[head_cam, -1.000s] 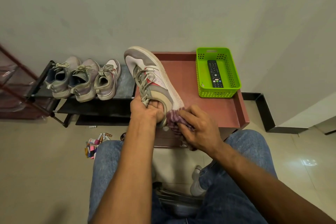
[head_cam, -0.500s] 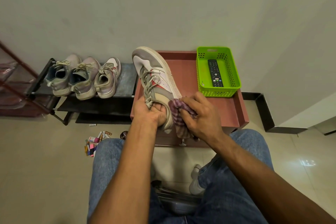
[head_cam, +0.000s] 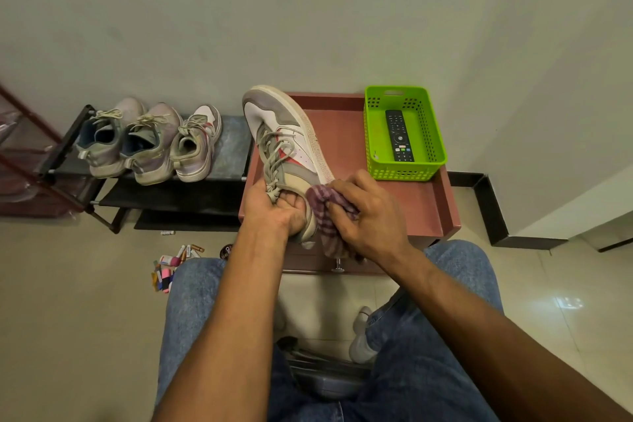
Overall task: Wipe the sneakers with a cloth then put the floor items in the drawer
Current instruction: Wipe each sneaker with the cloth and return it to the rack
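I see my left hand (head_cam: 274,207) curled around the heel opening of the sneaker (head_cam: 291,151), holding it tilted above the red cabinet (head_cam: 424,205), toe toward the wall. My right hand (head_cam: 368,216) clutches the purple striped cloth (head_cam: 323,212), fingers bunched, pressing it against the sneaker's heel side. Left of the cabinet, small floor items (head_cam: 173,264) lie scattered.

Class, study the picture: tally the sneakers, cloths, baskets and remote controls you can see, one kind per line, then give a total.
Sneakers: 4, three on the shoe rack and one held sneaker
Cloths: 1, the striped cloth
Baskets: 1, the green basket
Remote controls: 1, the remote
Total: 7
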